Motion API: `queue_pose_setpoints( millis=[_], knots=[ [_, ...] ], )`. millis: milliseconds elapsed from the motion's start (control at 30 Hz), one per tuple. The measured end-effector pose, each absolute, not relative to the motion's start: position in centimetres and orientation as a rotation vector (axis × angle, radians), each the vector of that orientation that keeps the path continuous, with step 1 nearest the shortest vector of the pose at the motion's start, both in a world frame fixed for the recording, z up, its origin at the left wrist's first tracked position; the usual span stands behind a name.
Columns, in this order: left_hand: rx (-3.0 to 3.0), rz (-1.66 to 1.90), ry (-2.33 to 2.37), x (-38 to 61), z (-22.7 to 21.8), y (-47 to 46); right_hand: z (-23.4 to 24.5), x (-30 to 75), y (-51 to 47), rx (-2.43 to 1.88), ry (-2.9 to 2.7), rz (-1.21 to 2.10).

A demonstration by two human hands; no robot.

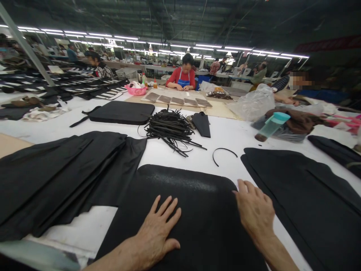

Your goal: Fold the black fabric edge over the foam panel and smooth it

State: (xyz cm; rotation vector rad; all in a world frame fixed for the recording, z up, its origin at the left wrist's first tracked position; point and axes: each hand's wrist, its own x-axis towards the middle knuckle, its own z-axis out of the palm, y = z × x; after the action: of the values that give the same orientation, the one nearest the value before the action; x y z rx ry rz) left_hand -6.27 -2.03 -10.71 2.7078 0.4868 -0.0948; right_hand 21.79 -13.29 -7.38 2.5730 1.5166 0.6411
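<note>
Pressure should be even: my left hand (158,231) and right hand (255,212), each grip spread flat, rest on the black panel (197,195).

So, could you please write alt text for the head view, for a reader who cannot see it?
A person's left hand and right hand rest on a black rounded panel on a white table. Black fabric sheets lie on either side, and a pile of black strips beyond.
</note>
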Motion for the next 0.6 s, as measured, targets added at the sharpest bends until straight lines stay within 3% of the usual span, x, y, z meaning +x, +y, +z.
queue_pose_setpoints(
  millis=[167, 400, 600],
  knots=[
    [2.724, -0.098, 0.513, -7.4, -11.4, -3.7, -9.8, 14.6, -15.9, 2.019, 2.460, 0.312],
    [2.702, -0.119, 0.333, -10.3, -11.4, -6.3, -13.0, 13.6, -19.9, 1.690, 2.589, 0.846],
    [2.836, -0.287, 0.404, -13.2, -11.5, -5.7, -12.8, 13.2, -21.7, 1.631, 2.562, 0.913]
  ],
)
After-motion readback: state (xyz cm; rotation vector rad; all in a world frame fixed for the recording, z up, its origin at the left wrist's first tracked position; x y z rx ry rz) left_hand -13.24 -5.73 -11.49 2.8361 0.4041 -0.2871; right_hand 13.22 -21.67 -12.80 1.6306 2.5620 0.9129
